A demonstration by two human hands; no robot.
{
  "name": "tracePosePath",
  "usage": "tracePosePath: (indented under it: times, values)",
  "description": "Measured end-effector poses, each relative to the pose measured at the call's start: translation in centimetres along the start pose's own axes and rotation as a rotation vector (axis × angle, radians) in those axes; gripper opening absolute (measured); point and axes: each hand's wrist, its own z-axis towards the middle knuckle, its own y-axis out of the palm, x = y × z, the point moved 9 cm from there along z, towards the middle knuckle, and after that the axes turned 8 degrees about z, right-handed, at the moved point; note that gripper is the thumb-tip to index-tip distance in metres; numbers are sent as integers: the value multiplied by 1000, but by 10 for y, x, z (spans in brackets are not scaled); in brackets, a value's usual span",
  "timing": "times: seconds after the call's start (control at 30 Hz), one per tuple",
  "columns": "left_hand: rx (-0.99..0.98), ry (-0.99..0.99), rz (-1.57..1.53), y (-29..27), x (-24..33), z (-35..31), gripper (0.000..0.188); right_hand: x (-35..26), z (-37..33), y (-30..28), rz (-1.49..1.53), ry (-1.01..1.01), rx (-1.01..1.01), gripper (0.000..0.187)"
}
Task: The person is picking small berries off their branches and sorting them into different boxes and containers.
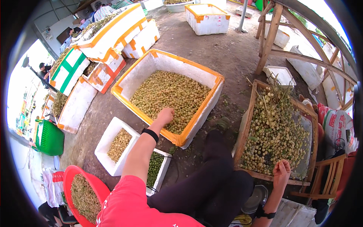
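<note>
My left hand [165,115] reaches over the near part of a large white foam box [132,74] edged with orange tape. Loose small round yellow-green fruits [170,94] cover the box's bottom. Its fingers are curled downward, and anything inside them is hidden. On the right, a wooden-framed mesh tray [244,128] bears a heap of the same kind of fruits on stems [274,132]. My right hand [281,170] is at the near right edge of that heap, fingers bent together. What it holds, if anything, is too small to make out.
Two smaller white boxes stand by my left forearm, one with pale fruits [120,144], one with green fruits [154,166]. A red tub [70,178] is at lower left. Stacked foam boxes [77,104] and a green basket [51,138] lie farther left. A wooden chair [329,176] stands right.
</note>
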Motion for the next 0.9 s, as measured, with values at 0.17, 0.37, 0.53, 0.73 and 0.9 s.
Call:
tracePosePath:
  times: [0.17, 0.37, 0.53, 0.73, 0.9]
  values:
    - [-74, -88, 171, 24, -2, -1, 20, 10, -2, 1, -59, 38, 62, 6]
    - [-58, -249, -64, 14, -23, 10, 18, 19, -2, -5, -92, 48, 134, 6]
    - [-111, -199, -180, 18, -28, 31, 14, 26, 0, -11, -63, 73, 130, 8]
    - [-233, -105, 219, 45, -13, 38, 13, 23, -3, -11, -54, 62, 174, 7]
    - [-168, -97, 283, 36, -27, 38, 5, 24, -6, -20, -23, 74, 205, 6]
